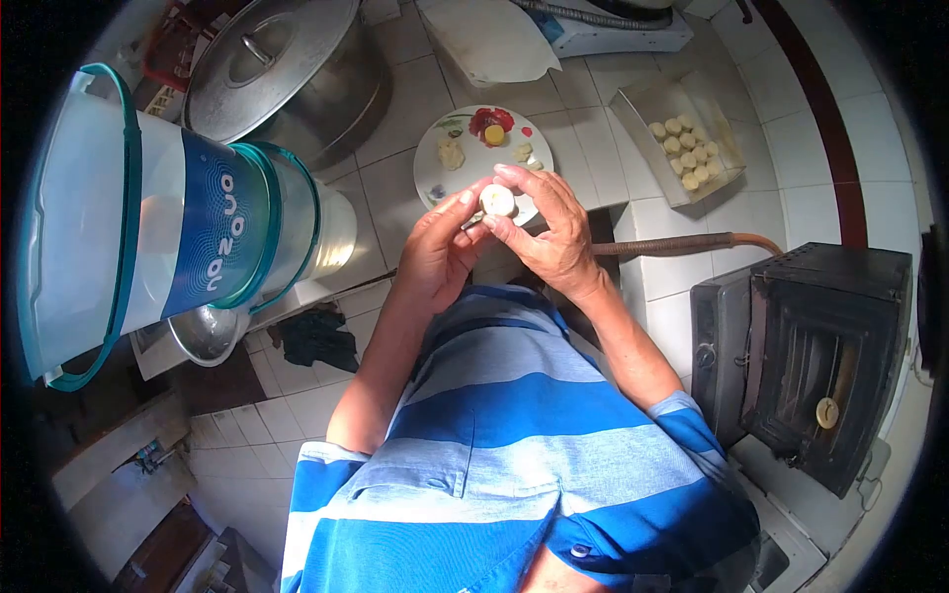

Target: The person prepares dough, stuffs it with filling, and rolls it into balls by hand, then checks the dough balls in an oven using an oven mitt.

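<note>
A small round piece of pale dough (497, 201) is held up between both hands, above the near edge of a white plate (429, 180) with a flower pattern. The thumb and fingers of my right hand (556, 229) curve around its right side and top. My left hand (438, 247) is closed against its left side, with the thumb along the edge and the other fingers partly hidden below. On the plate lie a yellow round piece (494, 134), a pale lump of dough (451, 153) and smaller pale bits (524, 153).
A metal tray (727, 148) with several dough balls (687, 148) stands at the back right. Plastic buckets (158, 212) and a large lidded pot (336, 109) crowd the left. An oven with an open door (801, 366) is at the right, and a hose (682, 244) runs toward it.
</note>
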Demonstrator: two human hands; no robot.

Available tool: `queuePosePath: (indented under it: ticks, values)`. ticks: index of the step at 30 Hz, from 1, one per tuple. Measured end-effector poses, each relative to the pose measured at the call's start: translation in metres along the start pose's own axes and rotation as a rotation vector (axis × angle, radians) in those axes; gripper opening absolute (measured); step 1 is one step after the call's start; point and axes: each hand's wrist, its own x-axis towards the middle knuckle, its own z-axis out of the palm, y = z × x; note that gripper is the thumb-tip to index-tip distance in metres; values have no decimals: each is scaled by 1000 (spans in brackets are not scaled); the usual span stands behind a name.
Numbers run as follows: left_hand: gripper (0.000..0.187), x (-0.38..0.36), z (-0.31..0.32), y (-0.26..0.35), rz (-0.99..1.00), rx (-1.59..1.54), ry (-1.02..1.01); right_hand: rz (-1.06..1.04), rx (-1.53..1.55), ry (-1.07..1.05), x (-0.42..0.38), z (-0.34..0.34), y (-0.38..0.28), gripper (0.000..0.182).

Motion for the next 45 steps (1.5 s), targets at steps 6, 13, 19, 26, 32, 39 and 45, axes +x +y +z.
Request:
queuePosePath:
  ticks: [6,13,19,26,32,39,45]
  values:
    - [44,0,-14,-6,64,54,42,60,91,12,4,0,-13,56]
    - [45,-2,-9,-6,42,26,77,136,165,0,6,-8,-16,50]
    - [43,-1,-7,-7,36,52,91,226,216,-92,19,-26,-14,43]
    - [38,2,-12,-9,-5,94,83,174,150,-222,26,-30,-6,39]
    - [33,7,-20,-11,6,135,75,186,166,-262,28,-26,0,37]
    - [30,11,-20,-10,-3,178,61,202,192,-220,29,-25,2,38]
    - [31,9,-15,-7,-24,166,72,225,189,-249,27,-31,0,41]
